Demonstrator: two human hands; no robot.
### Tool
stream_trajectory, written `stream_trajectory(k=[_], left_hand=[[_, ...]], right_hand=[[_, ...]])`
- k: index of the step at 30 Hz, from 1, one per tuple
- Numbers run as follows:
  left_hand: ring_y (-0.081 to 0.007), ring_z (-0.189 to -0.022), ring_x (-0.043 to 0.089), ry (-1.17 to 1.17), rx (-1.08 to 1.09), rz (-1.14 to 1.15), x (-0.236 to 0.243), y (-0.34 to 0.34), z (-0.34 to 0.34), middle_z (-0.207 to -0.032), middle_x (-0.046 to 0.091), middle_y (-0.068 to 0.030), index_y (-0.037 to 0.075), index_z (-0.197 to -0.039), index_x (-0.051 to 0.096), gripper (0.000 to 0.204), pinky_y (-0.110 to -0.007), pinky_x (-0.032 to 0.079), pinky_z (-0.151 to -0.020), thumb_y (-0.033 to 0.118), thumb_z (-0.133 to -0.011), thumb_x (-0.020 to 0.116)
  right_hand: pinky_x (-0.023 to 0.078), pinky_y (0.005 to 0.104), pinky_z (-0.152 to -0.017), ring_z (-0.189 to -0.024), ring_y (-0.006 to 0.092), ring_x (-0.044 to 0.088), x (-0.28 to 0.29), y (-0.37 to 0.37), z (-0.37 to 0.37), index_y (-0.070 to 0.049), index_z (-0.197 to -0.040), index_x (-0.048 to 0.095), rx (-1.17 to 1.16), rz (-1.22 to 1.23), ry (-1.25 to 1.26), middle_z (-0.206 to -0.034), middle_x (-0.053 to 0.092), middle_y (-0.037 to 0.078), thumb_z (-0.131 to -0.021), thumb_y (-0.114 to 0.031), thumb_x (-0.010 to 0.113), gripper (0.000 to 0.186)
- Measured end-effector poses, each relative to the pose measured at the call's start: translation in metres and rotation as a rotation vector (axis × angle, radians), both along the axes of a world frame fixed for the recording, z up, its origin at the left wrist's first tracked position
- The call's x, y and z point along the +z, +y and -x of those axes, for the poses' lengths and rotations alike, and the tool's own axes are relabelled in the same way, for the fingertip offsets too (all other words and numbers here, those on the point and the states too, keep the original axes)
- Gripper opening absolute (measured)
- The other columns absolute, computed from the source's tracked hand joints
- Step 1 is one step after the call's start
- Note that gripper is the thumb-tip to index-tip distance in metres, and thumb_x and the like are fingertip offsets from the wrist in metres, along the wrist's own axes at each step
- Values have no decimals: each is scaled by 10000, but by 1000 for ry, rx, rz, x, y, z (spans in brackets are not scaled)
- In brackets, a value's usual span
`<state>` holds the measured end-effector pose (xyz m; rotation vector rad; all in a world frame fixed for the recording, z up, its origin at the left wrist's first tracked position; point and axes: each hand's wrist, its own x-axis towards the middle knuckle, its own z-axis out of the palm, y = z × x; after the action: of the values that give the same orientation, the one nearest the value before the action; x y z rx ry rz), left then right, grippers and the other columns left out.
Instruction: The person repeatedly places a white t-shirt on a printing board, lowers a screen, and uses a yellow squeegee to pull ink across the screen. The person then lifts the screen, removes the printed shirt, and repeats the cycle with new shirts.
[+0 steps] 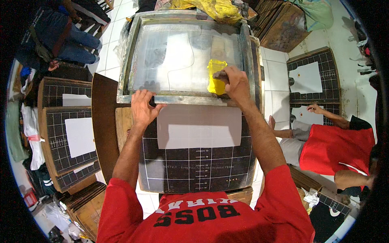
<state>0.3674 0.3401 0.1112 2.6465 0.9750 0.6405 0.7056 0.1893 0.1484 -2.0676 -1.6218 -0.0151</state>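
Observation:
A wood-edged printing screen [190, 99] lies over a black gridded board [194, 166]. Sticking out from under its near rail is a white sheet [198, 135], flat on the board. My left hand [142, 107] is closed over the near rail, toward its left end, with the thumb on the inner side. My right hand [239, 85] pinches a small dark squeegee [221, 76] above the right part of the mesh. Around the squeegee, a patch of yellow ink [217, 66] covers part of the mesh. Through the pale mesh, lighter shapes and a thin curved line show.
At left stand boards with white sheets [81, 135], beside a tall brown panel [104, 125]. On the right, a co-worker in a red shirt [336, 146] reaches toward another gridded board [314, 95]. Yellow plastic [214, 9] lies beyond the screen. Another person's jeans [83, 44] show upper left.

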Motion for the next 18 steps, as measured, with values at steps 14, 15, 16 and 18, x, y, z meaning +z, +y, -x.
stream_trajectory(k=[14, 15, 16, 18], left_hand=[[-285, -902, 562, -37, 1, 3, 9, -1, -1, -891, 602, -80, 34, -964, 704, 563, -438, 412, -821, 366, -598, 973], [-283, -904, 563, -36, 2, 1, 8, -1, -1, -891, 603, -79, 35, -963, 705, 564, -436, 413, -821, 368, -595, 974], [-283, -905, 562, -33, 10, 11, 7, -1, 0, -889, 609, -78, 33, -961, 711, 556, -433, 412, -826, 354, -591, 975], [-284, -907, 560, -44, 12, 40, 6, -1, -1, -884, 620, -76, 30, -956, 723, 540, -427, 410, -835, 326, -583, 978]], right_hand=[[541, 520, -879, -1023, 444, 671, -8, 69, -72, -38, -1145, 654, 34, 81, 26, -1122, 698, 213, -785, -90, 744, 375], [541, 524, -862, -1013, 443, 671, -7, 70, -72, -39, -1126, 655, 19, 80, 15, -1101, 699, 209, -789, -92, 743, 352], [536, 525, -847, -1006, 442, 668, -8, 64, -66, -44, -1102, 653, 27, 42, 33, -1074, 694, 207, -780, -83, 737, 335], [527, 528, -815, -991, 439, 661, -9, 39, -40, -55, -1054, 649, -6, -9, 55, -1020, 683, 205, -761, -64, 725, 303]])
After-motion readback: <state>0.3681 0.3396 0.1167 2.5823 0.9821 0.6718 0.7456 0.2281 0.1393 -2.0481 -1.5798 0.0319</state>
